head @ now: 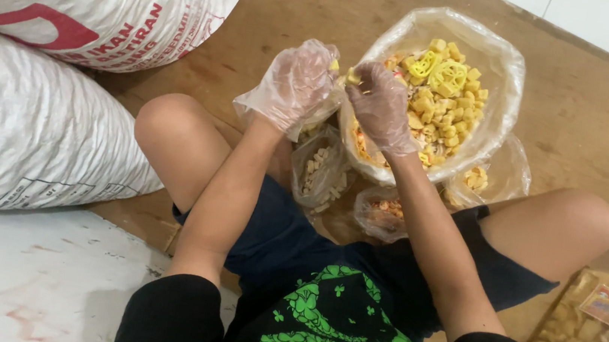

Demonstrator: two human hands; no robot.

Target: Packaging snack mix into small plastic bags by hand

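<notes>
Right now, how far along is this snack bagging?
Done, it seems: small filled bags lie between the knees, and sealed packs sit at lower right. In hand: the left hand holds a small bag while the right hand pinches a few pieces at its mouth. Left: the big bag looks nearly full of yellow snacks, so plenty remains.

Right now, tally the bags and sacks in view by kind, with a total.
White woven sacks: 2, plus a corner of a third at the top
Large clear bag of yellow snacks: 1
Small clear snack bags near the knees: 3
Total: 6, without that corner
</notes>
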